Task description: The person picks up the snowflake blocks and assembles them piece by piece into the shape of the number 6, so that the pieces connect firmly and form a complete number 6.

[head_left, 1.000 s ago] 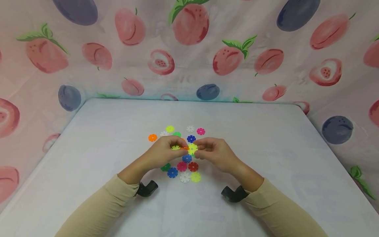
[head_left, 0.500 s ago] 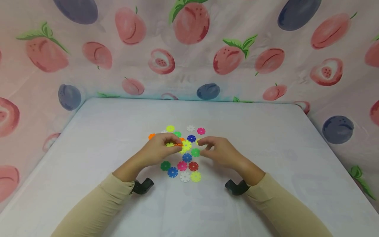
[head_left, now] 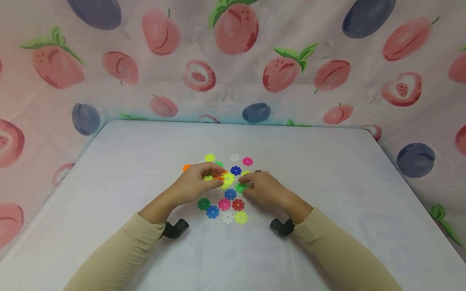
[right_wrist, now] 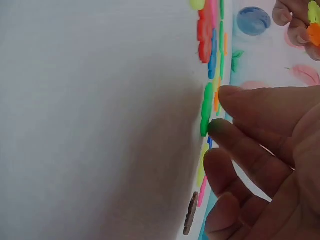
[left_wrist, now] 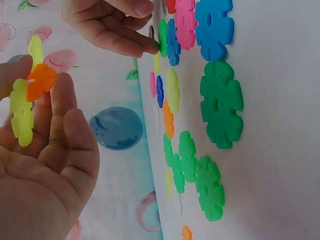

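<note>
My left hand [head_left: 195, 184] pinches a joined piece of notched plastic discs above the table. In the left wrist view, an orange disc [left_wrist: 42, 81] sits between two yellow discs [left_wrist: 21, 114], slotted together. My right hand [head_left: 267, 190] is low over the right side of the loose discs, thumb and forefinger apart. Nearest to it lies a light green disc [right_wrist: 206, 111]; in the right wrist view a fingertip is at its edge, and I cannot tell whether it touches. My right hand partly covers that disc in the head view.
Several loose discs lie flat on the white table [head_left: 145, 161], among them blue [head_left: 230, 194], pink [head_left: 224, 204], red [head_left: 238, 205], dark green [head_left: 204, 204] and white [head_left: 227, 218] ones. A brown disc [right_wrist: 190, 215] lies beyond my right hand. A fruit-patterned cloth [head_left: 233, 81] hangs behind.
Both hands were close together at the joined discs. My left hand has drawn back left with them. The right hand let go, moved right, then came down toward the light green disc.
</note>
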`<action>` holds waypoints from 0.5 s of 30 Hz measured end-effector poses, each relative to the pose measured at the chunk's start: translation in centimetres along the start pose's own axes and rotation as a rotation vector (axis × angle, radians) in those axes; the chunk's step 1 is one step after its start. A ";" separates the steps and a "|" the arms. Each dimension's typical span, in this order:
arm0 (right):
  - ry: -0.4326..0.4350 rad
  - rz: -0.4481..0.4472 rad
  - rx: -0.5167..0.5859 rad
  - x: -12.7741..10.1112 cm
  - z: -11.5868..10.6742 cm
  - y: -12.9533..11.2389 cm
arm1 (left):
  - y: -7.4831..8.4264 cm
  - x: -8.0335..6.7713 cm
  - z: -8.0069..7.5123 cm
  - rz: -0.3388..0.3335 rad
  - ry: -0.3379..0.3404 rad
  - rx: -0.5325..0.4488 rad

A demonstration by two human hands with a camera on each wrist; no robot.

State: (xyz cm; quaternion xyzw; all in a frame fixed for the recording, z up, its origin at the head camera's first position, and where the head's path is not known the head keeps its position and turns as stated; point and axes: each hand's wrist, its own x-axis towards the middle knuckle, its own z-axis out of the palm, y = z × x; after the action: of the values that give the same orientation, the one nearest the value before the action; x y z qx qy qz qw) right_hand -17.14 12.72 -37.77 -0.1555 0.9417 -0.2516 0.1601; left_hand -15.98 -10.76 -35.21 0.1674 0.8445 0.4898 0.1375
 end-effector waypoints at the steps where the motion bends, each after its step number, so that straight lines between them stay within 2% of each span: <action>1: 0.002 -0.003 -0.011 0.0 0.1 0.0 | 0.0 0.0 0.0 0.003 -0.002 0.004; 15: 0.023 0.003 -0.053 0.6 0.3 -0.1 | -0.2 0.0 0.1 0.022 -0.019 0.011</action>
State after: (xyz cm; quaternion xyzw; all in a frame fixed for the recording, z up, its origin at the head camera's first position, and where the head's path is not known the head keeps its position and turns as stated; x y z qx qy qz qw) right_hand -17.52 12.29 -38.13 -0.1555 0.9500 -0.2282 0.1457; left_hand -15.98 -10.74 -35.49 0.1823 0.8440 0.4848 0.1390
